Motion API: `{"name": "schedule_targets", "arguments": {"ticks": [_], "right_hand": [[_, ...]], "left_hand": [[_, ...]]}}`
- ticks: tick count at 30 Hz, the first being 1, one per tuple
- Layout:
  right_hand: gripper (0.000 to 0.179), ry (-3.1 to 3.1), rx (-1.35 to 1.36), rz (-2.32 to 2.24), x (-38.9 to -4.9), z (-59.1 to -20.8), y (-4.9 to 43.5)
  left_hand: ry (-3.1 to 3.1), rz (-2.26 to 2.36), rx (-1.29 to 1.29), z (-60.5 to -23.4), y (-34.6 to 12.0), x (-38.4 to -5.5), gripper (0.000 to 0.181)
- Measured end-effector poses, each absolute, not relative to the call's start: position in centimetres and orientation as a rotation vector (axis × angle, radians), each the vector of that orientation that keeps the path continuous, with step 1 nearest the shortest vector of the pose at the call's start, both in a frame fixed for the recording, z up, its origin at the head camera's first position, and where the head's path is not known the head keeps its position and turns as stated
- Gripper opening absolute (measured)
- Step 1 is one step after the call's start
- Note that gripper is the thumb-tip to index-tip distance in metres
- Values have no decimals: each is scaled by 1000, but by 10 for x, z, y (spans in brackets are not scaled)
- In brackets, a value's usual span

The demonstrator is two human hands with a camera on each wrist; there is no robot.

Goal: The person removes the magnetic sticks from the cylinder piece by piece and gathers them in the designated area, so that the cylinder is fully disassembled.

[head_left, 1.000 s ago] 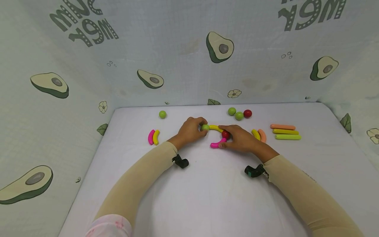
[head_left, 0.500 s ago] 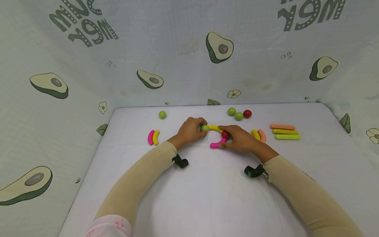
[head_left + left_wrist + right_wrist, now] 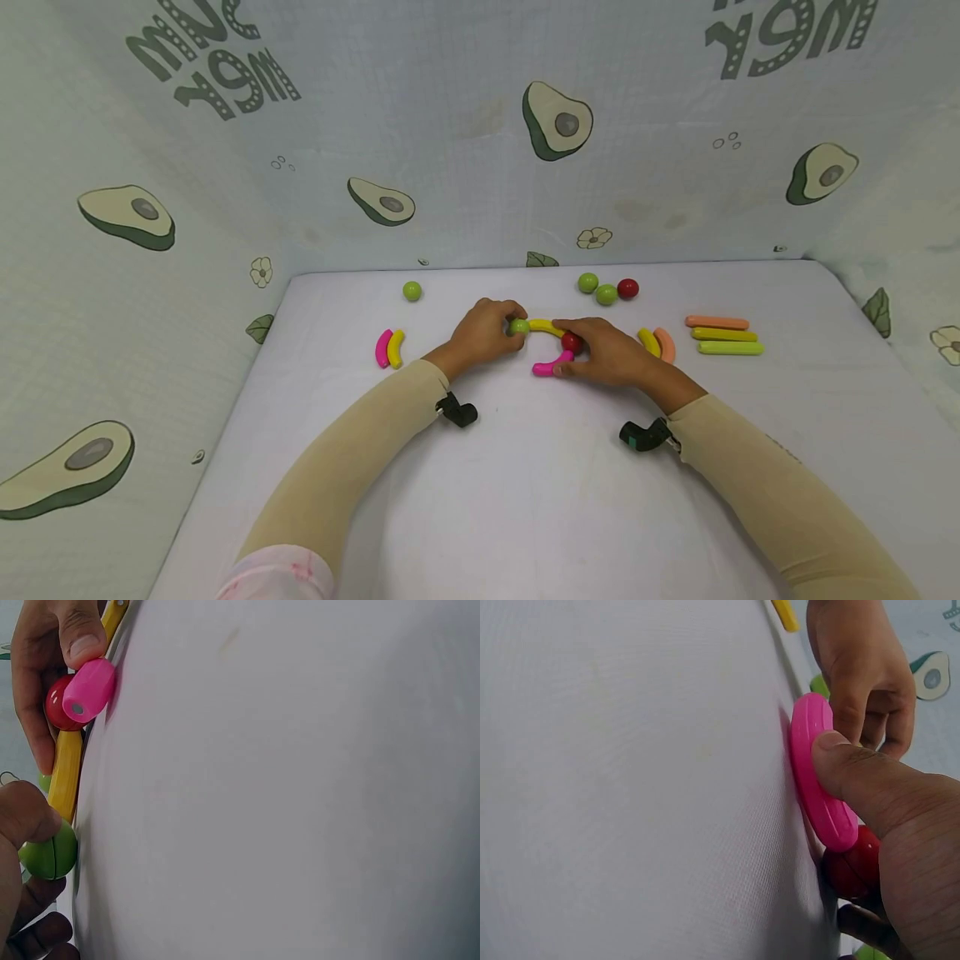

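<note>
My left hand [image 3: 483,329] pinches a green ball [image 3: 49,851] between thumb and fingers; a seam runs round it. The ball touches one end of a curved yellow stick [image 3: 546,326]. The stick's other end meets a red ball [image 3: 572,342], which also joins a curved pink stick [image 3: 552,364], so the pieces form an open arc on the table. My right hand [image 3: 611,352] holds this arc at the red ball. In the right wrist view its thumb presses the pink stick [image 3: 817,769], with fingers beyond the red ball [image 3: 853,862]. A grey spot marks the pink stick's end in the left wrist view.
Two green balls [image 3: 606,294] and a red ball [image 3: 627,288] lie behind. Another green ball [image 3: 412,291] is at back left. Curved pink [image 3: 383,348] and yellow [image 3: 395,348] sticks lie left; curved orange [image 3: 664,344] and yellow [image 3: 648,341] ones, plus straight sticks [image 3: 724,335], lie right.
The green ball in my left hand has shifted very slightly towards the person, with the yellow stick's left end. Both hands keep their holds; the other pieces lie as before.
</note>
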State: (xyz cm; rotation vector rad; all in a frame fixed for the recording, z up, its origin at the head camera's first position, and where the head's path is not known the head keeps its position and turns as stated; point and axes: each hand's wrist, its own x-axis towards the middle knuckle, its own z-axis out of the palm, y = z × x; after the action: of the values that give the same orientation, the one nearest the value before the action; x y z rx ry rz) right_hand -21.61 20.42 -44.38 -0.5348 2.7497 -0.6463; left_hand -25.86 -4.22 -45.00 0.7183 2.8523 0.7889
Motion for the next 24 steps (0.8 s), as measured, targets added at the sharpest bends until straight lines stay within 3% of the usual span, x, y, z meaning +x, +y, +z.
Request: {"name": "schedule_targets", "arguments": {"ticks": [24], "right_hand": [[86,2746,-525,-662,-215,-443,204]], "left_hand": [[2849,812,731,-450,-62,-262,38]]}}
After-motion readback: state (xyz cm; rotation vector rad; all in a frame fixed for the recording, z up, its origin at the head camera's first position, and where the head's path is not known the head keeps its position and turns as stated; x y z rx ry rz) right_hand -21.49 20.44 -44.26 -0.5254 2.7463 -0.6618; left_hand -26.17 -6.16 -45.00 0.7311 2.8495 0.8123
